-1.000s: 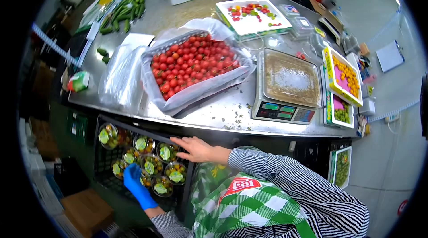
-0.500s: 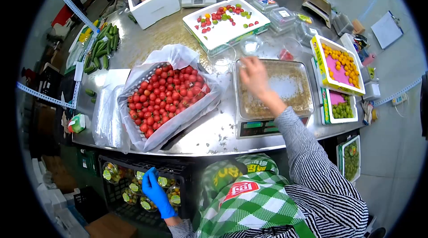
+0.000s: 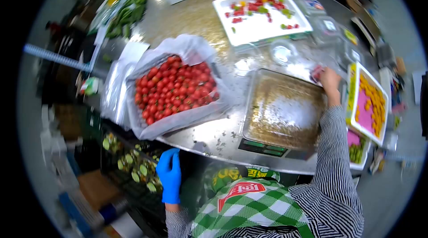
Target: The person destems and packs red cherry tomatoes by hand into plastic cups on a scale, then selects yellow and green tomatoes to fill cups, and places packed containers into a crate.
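Steel tabletop (image 3: 203, 142); apron logo (image 3: 243, 189) blurred; L hand (image 3: 170, 176) fingers together, R hand (image 3: 330, 81) at red item (image 3: 317, 73), grip unclear

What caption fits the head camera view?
Right hand beside a scale, blue-gloved left hand near packed cups, tomatoes heaped in a lined crate.

Produce packing area: steel worktable (image 3: 209, 142), lined crate of red tomatoes (image 3: 176, 88), weighing scale (image 3: 285, 108), trays of small fruit (image 3: 368, 104), lidded clear tubs (image 3: 327, 30).

The small red item (image 3: 317, 73), blurred, its exact shape and pose unclear, lies just past the scale's (image 3: 285, 108) far edge, near its right corner.
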Demonstrator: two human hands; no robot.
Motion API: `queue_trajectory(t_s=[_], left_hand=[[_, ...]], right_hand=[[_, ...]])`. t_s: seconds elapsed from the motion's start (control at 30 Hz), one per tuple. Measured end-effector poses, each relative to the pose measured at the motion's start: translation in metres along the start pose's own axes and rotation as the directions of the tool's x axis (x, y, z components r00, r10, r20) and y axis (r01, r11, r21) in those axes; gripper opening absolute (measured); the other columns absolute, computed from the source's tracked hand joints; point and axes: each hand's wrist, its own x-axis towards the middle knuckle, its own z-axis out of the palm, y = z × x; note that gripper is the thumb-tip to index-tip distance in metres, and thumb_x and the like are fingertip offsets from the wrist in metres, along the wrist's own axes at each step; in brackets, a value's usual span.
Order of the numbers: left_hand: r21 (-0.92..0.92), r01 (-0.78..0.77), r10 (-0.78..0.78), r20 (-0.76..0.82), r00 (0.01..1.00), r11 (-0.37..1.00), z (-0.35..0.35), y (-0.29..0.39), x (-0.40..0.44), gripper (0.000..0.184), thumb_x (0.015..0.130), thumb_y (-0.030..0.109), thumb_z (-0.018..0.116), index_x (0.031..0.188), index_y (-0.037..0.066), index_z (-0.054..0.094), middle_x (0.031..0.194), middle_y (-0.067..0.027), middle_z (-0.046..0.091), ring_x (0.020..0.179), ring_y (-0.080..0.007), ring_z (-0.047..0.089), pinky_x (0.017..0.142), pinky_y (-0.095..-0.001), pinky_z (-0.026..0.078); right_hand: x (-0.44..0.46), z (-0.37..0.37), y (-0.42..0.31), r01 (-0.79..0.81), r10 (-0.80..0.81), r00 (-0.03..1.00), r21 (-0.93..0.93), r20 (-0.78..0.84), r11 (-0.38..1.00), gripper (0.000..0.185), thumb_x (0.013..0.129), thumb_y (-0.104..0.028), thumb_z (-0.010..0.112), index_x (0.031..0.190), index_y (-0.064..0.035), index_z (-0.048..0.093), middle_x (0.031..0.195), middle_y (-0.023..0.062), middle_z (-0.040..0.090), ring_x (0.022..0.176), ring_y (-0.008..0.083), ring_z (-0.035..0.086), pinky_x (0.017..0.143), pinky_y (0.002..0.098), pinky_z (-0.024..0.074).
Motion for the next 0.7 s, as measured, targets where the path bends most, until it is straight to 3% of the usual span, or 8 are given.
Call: queue_trajectory(t_s=[0.03,0.1,0.17,0.3,0.37,0.47,0.57,0.7], left_hand=[[0.014,-0.006,0.006,-0.007,1.000,1.000,0.003,0.007,0.002,0.010,0.085,0.000,0.057,0.093,-0.003,0.063,0.089,-0.0139,0.063,0.082,-0.0245,0.062,0.077,-0.0318,0.048],[0.051,-0.056,0.058,-0.052,0.997,0.997,0.003,0.013,0.010,0.011,0.085,0.002,0.058,0.093,-0.003,0.063,0.089,-0.0142,0.063,0.083,-0.0266,0.062,0.076,-0.0316,0.048],[0.055,-0.026,0.032,-0.111,0.993,0.998,0.003,0.014,0.025,0.012,0.084,0.003,0.059,0.095,-0.002,0.063,0.089,-0.0138,0.063,0.083,-0.0257,0.063,0.076,-0.0314,0.048],[0.040,-0.020,0.028,-0.207,0.978,0.999,0.004,-0.010,0.065,0.021,0.086,0.004,0.059,0.106,0.000,0.063,0.098,-0.0085,0.064,0.090,-0.0172,0.061,0.077,-0.0275,0.049],[0.165,-0.044,0.086,-0.254,0.963,0.985,0.007,-0.034,0.093,0.030,0.083,0.007,0.061,0.112,0.002,0.060,0.106,-0.0147,0.062,0.097,-0.0285,0.061,0.085,-0.0347,0.048],[0.407,-0.049,0.145,-0.210,0.967,0.912,0.000,-0.069,0.121,0.043,0.080,0.015,0.064,0.120,0.003,0.054,0.111,-0.0163,0.060,0.102,-0.0329,0.059,0.087,-0.0401,0.048],[0.529,-0.048,0.102,-0.074,0.992,0.847,-0.013,-0.086,0.142,0.045,0.077,0.019,0.067,0.117,0.005,0.054,0.105,-0.0157,0.059,0.096,-0.0329,0.059,0.081,-0.0423,0.049],[0.680,-0.005,-0.044,0.055,0.998,0.734,-0.011,-0.084,0.158,0.050,0.077,0.026,0.068,0.121,0.009,0.054,0.109,-0.0150,0.056,0.097,-0.0337,0.057,0.081,-0.0427,0.049]], right_hand=[[0.008,0.005,0.010,-0.046,0.029,0.991,-0.134,-0.132,0.990,0.028,0.084,-0.031,0.054,0.094,-0.0103,0.069,0.094,0.0182,0.067,0.088,0.0345,0.065,0.078,0.0464,0.0467],[-0.014,-0.009,0.011,0.173,-0.090,0.915,0.181,-0.393,0.968,0.019,0.085,-0.023,0.058,0.092,-0.0069,0.068,0.089,0.0191,0.066,0.084,0.0343,0.065,0.074,0.0468,0.0455],[-0.044,-0.044,-0.007,0.418,-0.285,0.766,0.110,-0.577,0.902,0.013,0.086,-0.014,0.057,0.086,-0.0041,0.065,0.080,0.0141,0.066,0.077,0.0291,0.064,0.071,0.0403,0.0434],[-0.123,-0.075,-0.026,0.549,-0.482,0.743,0.009,-0.464,0.836,0.011,0.082,-0.009,0.063,0.092,-0.0048,0.063,0.085,0.0112,0.062,0.085,0.0268,0.058,0.084,0.0377,0.0383],[-0.153,-0.074,-0.036,0.650,-0.593,0.726,0.065,-0.349,0.757,0.017,0.078,-0.008,0.067,0.094,-0.0040,0.062,0.087,0.0111,0.062,0.087,0.0286,0.058,0.087,0.0391,0.0377],[-0.194,-0.080,-0.066,0.647,-0.609,0.750,0.094,-0.258,0.757,0.027,0.074,-0.010,0.070,0.100,-0.0032,0.063,0.096,0.0121,0.062,0.096,0.0294,0.057,0.091,0.0400,0.0367],[-0.220,-0.106,-0.107,0.631,-0.542,0.727,0.099,-0.421,0.769,0.037,0.070,-0.012,0.074,0.104,-0.0031,0.063,0.105,0.0139,0.061,0.107,0.0311,0.054,0.096,0.0403,0.0344],[-0.239,-0.104,-0.179,0.683,-0.534,0.731,0.473,-0.426,0.557,0.036,0.073,-0.008,0.073,0.107,-0.0022,0.062,0.108,0.0147,0.061,0.101,0.0310,0.058,0.088,0.0390,0.0445]])
